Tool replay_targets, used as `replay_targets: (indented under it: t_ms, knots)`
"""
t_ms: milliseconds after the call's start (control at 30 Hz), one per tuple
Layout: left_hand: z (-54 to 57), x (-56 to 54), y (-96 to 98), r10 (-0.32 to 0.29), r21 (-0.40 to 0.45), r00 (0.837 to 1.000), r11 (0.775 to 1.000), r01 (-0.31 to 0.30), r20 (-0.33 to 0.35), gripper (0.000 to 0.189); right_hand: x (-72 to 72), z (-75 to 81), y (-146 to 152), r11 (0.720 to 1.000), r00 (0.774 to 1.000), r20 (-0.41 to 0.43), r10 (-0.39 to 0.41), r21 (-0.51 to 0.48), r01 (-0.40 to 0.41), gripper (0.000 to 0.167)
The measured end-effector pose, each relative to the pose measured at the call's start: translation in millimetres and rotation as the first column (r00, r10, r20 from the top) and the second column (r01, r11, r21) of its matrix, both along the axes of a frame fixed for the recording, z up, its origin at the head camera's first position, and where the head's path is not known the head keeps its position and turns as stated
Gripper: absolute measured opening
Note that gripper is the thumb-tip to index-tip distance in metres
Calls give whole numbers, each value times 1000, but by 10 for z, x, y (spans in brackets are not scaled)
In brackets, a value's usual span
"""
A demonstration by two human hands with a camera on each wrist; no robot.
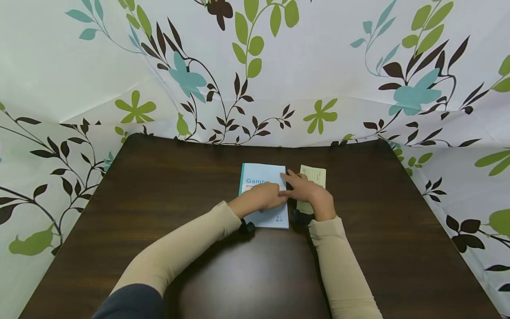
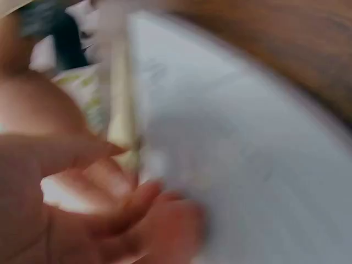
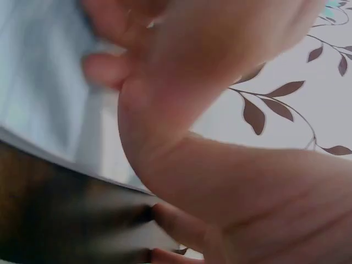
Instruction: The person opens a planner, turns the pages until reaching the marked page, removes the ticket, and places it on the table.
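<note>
A pale blue notebook (image 1: 264, 173) with "Gambol" lettering and a teal spine lies on the dark table. Over its cover, my left hand (image 1: 260, 197) has curled fingers and reaches the right edge, where thumb and fingers pinch at it. Beside that edge is my right hand (image 1: 304, 188), its fingers spread and its thumb over the notebook. In the right wrist view, two fingertips of the right hand (image 3: 181, 93) come down toward the table past the notebook's edge. Partly beneath the right hand lies a pale yellow printed paper pad (image 1: 316, 175). The left wrist view is blurred.
The dark brown wooden table (image 1: 171, 186) extends around both arms. A white cloth (image 1: 318, 57) with leaf and flower prints hangs behind it and along the sides. Dark wrist-worn cameras sit under both wrists, close over the tabletop.
</note>
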State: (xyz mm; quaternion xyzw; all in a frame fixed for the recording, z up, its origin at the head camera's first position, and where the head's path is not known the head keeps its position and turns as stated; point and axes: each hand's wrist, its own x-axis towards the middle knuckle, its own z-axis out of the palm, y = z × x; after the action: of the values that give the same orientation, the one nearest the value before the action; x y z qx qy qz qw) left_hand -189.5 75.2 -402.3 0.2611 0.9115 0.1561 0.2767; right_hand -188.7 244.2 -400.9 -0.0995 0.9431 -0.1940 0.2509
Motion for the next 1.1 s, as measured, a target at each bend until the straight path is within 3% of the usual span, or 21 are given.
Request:
replay_targets:
  t_ms: [67,167,233,300,433,600,700,833,933,1100]
  knots:
    - [17,-29,-130,-18,51,994,999,13,110,42,7,-42,-18,1000,1000,-4,-13,28,13,77]
    - [85,-88,-301,-140,101,967,988,121,214,33,9,-83,-3,998,998,-13,-55,40,55,83]
    - [136,-133,-398,-215,131,954,973,190,210,30,-2,-105,24,997,997,-20,-72,39,73,84]
    - [179,-178,-490,-249,163,958,960,226,141,31,-15,-123,54,996,996,-30,-84,34,85,85]
    - [226,-252,-716,-155,224,987,961,161,-47,35,-13,-161,119,996,995,-41,-88,21,89,85]
    - [276,-335,-954,-24,267,989,962,63,-148,34,24,-199,232,997,995,-57,-83,0,83,87]
    - [320,-391,-998,26,282,972,959,42,-233,32,22,-168,322,997,994,-81,-74,0,75,87]
    - [360,-439,-1002,82,220,923,976,3,-377,46,-5,-60,427,999,987,-149,-51,5,53,81]
    - [381,-447,-1004,108,169,894,985,-37,-436,65,-20,41,484,998,967,-248,-55,-27,50,75]
    - [397,-438,-1012,175,166,901,979,-117,-397,82,-19,173,520,981,893,-415,-176,-149,124,68]
